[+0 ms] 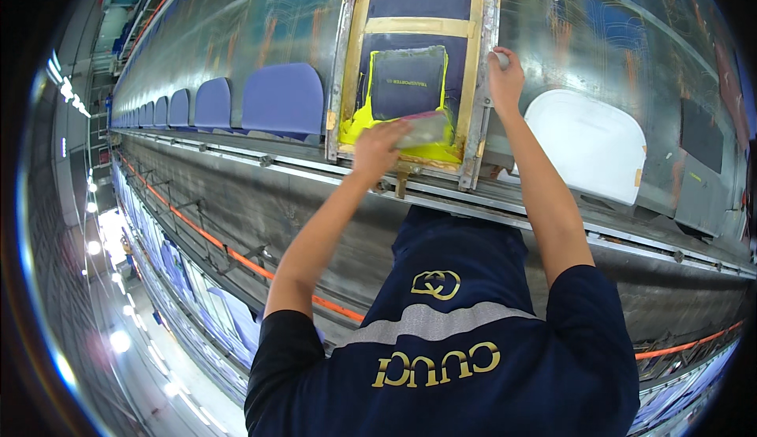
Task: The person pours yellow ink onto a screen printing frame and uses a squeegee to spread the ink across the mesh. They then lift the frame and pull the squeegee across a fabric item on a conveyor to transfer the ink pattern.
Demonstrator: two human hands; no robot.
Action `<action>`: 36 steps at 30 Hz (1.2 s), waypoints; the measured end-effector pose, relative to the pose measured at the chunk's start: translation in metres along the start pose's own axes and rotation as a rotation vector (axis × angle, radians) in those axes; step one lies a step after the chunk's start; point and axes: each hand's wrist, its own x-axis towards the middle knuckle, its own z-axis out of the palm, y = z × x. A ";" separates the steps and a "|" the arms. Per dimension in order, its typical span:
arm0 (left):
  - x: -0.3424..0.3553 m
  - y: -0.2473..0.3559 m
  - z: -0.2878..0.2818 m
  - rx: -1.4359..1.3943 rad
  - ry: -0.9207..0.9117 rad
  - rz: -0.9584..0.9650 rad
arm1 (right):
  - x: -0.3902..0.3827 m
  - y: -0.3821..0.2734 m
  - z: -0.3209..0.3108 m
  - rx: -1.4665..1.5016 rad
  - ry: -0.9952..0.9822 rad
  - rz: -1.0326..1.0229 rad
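My left hand (378, 151) is closed around one end of a squeegee (426, 129), whose outline is smeared by motion. The squeegee lies across the lower part of a screen printing frame (485, 82), in bright yellow-green ink (361, 121). Inside, the mesh has a dark square stencil area (406, 82) with small lettering, bordered by yellowish tape. At the frame's right side my right hand (507, 82) has its fingers curled round a small grey rounded knob (501, 60). Whether the knob belongs to the frame cannot be made out.
Left of the frame, a row of purple-blue rounded panels (282, 98) lies along the metal table (568, 50). A white rounded panel (585, 141) rests to the right, before a dark grey sheet (702, 133). A metal rail (303, 157) edges the table's near side; an orange pipe (229, 249) runs below.
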 end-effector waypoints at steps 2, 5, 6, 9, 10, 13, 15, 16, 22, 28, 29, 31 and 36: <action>-0.006 0.019 0.012 0.083 -0.058 0.060 | -0.002 -0.005 -0.002 -0.059 -0.046 0.054; -0.014 0.014 -0.011 0.040 -0.231 0.112 | -0.002 -0.007 0.004 -0.090 -0.023 0.035; -0.011 0.009 -0.023 0.019 -0.260 0.119 | 0.001 -0.009 0.003 -0.137 -0.015 0.038; -0.007 -0.034 -0.071 -0.070 -0.293 0.087 | 0.005 -0.002 0.003 -0.182 0.009 0.015; -0.005 -0.051 -0.070 -0.129 -0.276 0.036 | 0.009 0.010 0.003 -0.198 0.038 -0.029; 0.006 -0.079 -0.077 -0.239 -0.328 -0.235 | 0.010 0.007 -0.001 -0.285 -0.031 -0.007; 0.021 -0.096 -0.078 -0.296 -0.333 -0.310 | 0.015 0.009 0.003 -0.333 -0.047 0.013; 0.024 -0.103 -0.076 -0.331 -0.325 -0.289 | 0.011 0.013 0.008 -0.343 -0.011 -0.057; 0.067 -0.099 -0.071 -0.383 -0.405 -0.158 | 0.009 0.008 0.011 -0.423 0.089 -0.189; 0.072 -0.093 -0.094 -0.350 -0.429 -0.147 | -0.007 -0.021 0.006 -0.304 0.067 -0.121; 0.069 -0.093 -0.095 -0.363 -0.425 -0.182 | -0.007 -0.025 0.002 -0.302 0.061 -0.095; 0.060 -0.092 -0.097 -0.392 -0.418 -0.247 | -0.009 -0.031 0.005 -0.339 0.045 -0.100; 0.061 -0.099 -0.085 -0.458 -0.318 -0.217 | 0.022 0.034 -0.010 -0.467 0.121 -0.377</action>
